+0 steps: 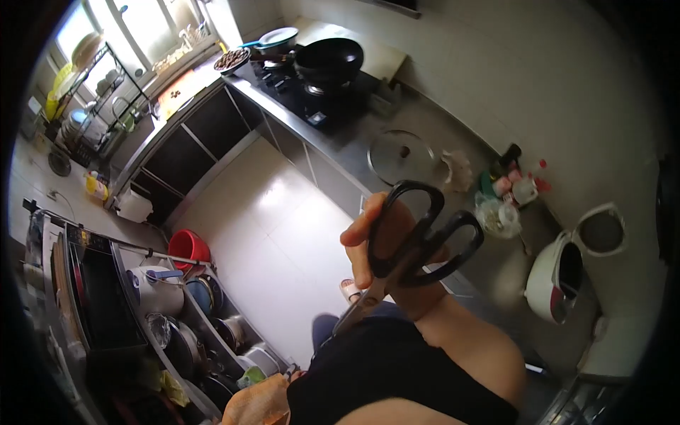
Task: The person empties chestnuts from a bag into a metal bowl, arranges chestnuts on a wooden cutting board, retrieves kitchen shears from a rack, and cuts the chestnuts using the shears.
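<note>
My right hand (392, 244) is raised in front of me, closed on a pair of scissors (418, 244) with black loop handles. Their metal blades are together and point down and to the left, toward my black top. At the bottom edge, left of my body, is an orange-tan packet (256, 402) with a crinkled look. Only a small dim part of my left hand (295, 374) shows at its right edge, seemingly gripping it; most of that hand is hidden.
A counter at right holds a glass lid (401, 157), small jars and bags (506, 195), and a white rice cooker (554, 280) with its lid raised. A black wok (329, 62) sits on the stove. Left are a shelf rack (188, 319) with pots and a red bucket (189, 248).
</note>
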